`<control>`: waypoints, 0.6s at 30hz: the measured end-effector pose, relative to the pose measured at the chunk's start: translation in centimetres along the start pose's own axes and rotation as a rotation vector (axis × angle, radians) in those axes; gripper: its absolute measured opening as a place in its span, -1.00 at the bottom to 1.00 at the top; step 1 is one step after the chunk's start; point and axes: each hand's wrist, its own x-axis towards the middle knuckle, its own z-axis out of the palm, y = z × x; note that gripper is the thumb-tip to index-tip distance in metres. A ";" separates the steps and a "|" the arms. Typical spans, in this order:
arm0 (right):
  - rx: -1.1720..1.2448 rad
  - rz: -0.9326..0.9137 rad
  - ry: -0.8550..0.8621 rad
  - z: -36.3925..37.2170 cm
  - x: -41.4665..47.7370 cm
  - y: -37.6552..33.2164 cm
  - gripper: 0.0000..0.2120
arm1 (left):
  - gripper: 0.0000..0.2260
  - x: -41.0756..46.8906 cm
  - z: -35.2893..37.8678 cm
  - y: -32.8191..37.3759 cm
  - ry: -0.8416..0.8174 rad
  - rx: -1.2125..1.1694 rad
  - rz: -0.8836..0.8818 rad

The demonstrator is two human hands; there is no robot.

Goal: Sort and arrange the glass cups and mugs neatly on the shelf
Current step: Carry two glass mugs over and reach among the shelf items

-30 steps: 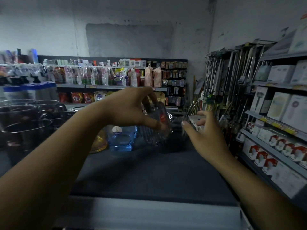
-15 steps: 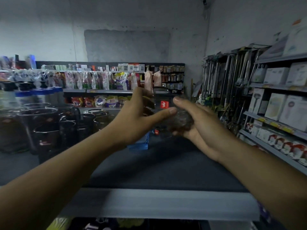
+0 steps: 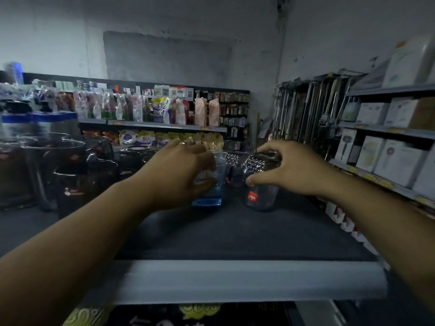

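Fingers [image 3: 270, 153] of my right hand [image 3: 289, 168] curl down over the rim of a clear dimpled glass [image 3: 261, 201], and the thumb presses its near side. I hold it from above, upright, its base seemingly on the dark shelf [image 3: 235, 234]. I judge that grip suits nudging it into line. My left hand [image 3: 183, 172] wraps round a blue-tinted tumbler [image 3: 211, 200] just beside it, fingers and thumb clamped on its wall, the base down on the shelf too. Both glasses stand toward the back middle of the shelf, near each other but apart, which reads to me as lining them up in a row. Another dimpled glass [image 3: 231, 158] stands behind, between the two. Dark glass jugs and mugs [image 3: 70, 161] crowd the left end.

As for writing, the red sticker [image 3: 253, 196] on the clear glass is too blurred to read. One dark mug bears a white swan-like mark [image 3: 70, 192]. Yellow percent signs [image 3: 200, 310] show below the shelf's lip, their digits uncertain.
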 end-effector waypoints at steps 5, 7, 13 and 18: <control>-0.052 0.032 -0.017 2.2 0.7 -0.6 -0.23 | -0.72 0.0 0.3 -0.2 0.026 -0.038 -0.012; -0.037 0.032 -0.001 3.0 0.9 -0.4 -0.21 | -0.73 -0.1 0.5 -0.3 0.030 -0.038 -0.008; 0.103 0.014 -0.001 3.9 0.2 1.0 -0.08 | -0.77 -0.5 0.7 -0.6 0.060 -0.095 -0.004; 0.171 0.012 0.019 4.3 0.0 2.1 -0.12 | -0.82 -0.7 1.0 -0.8 0.078 -0.114 -0.003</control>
